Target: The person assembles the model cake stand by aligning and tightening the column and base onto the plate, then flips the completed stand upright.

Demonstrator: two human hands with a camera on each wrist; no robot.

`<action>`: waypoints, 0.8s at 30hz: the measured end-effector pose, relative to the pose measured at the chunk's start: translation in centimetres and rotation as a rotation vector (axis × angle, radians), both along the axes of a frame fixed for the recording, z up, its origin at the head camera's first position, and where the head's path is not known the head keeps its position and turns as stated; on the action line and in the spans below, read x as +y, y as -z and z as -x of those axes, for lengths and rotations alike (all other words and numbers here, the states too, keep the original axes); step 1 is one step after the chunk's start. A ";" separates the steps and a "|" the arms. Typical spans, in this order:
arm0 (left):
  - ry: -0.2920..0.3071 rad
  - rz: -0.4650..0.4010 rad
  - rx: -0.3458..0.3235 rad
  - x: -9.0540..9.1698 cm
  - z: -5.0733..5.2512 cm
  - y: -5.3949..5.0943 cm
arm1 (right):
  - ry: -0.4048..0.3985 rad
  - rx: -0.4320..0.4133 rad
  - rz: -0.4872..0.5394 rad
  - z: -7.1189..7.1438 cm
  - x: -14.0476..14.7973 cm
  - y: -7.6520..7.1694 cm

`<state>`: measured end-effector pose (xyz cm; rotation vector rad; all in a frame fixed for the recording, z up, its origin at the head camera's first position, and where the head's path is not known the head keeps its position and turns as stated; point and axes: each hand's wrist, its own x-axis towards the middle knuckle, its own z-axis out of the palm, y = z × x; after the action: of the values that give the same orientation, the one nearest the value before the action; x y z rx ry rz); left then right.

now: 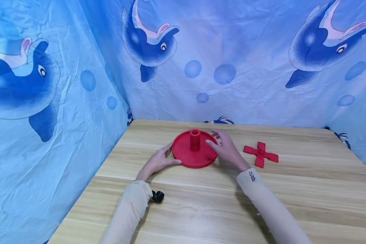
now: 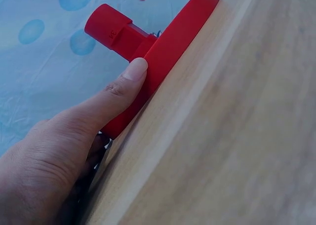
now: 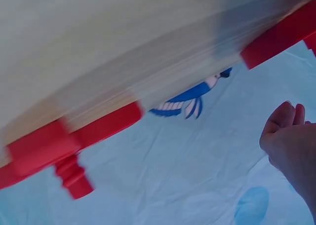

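A red round tray-like base [image 1: 186, 158] with a raised rim lies flat on the table, a hollow post [image 1: 195, 141] standing upright at its middle. My left hand [image 1: 158, 162] holds its left side, the thumb against the rim in the left wrist view; the other fingers [image 1: 167, 147] lie farther back along the edge. Over the right part of the base is my right hand [image 1: 227, 149], fingers spread and nothing in them. In the right wrist view this hand [image 3: 296, 146] appears apart from the base [image 3: 281, 37].
To the right lies a red four-armed cross piece [image 1: 261, 155], a ridged peg [image 3: 74, 177] rising from its middle. A black device [image 1: 158, 197] sits at the left wrist. Blue dolphin-print curtains [image 1: 177, 95] border the wooden table [image 1: 195, 210] behind and at the sides.
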<state>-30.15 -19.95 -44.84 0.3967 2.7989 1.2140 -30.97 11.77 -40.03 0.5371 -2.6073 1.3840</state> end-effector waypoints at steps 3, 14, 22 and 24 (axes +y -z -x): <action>0.002 -0.007 0.001 -0.1 0.1 0.1 | 0.007 0.018 -0.030 -0.3 1.4 0.1; 0.012 -0.023 0.014 -0.2 0.2 0.4 | 0.038 0.072 -0.099 -0.9 5.9 0.6; 0.009 -0.013 0.021 -0.2 0.3 0.3 | 0.090 0.091 -0.140 -1.4 8.3 0.4; 0.013 -0.013 0.024 -0.2 0.4 0.3 | 0.103 0.095 -0.153 -1.7 9.0 0.3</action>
<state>-30.51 -20.17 -45.10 0.4326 2.8056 1.2333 -29.29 20.77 -40.30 0.4686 -2.6370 1.1078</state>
